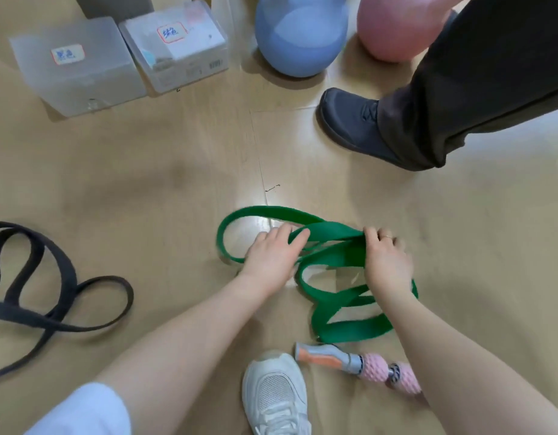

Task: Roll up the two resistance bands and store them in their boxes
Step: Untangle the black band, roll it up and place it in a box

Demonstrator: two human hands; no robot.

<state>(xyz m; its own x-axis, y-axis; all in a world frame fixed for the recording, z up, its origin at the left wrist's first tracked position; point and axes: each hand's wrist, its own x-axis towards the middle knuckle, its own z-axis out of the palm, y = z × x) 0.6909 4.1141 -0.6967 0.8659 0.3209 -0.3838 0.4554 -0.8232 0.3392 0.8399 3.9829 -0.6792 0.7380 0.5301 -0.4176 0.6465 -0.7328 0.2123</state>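
Note:
A green resistance band (334,259) lies in loose loops on the wooden floor in the middle of the view. My left hand (271,255) grips a strand of it at the left, fingers curled over the band. My right hand (386,259) pinches the band at the right, where several strands cross. A black resistance band (51,290) lies uncoiled at the left edge, away from both hands. Two translucent plastic boxes with labelled lids stand at the back left: the left box (76,64) and the right box (177,45), both closed.
Another person's dark shoe (356,127) and trouser leg stand at the back right. A blue ball (299,39) and a pink ball (400,29) rest behind. My white shoe (276,394) and a pink massage roller (365,365) lie near the bottom.

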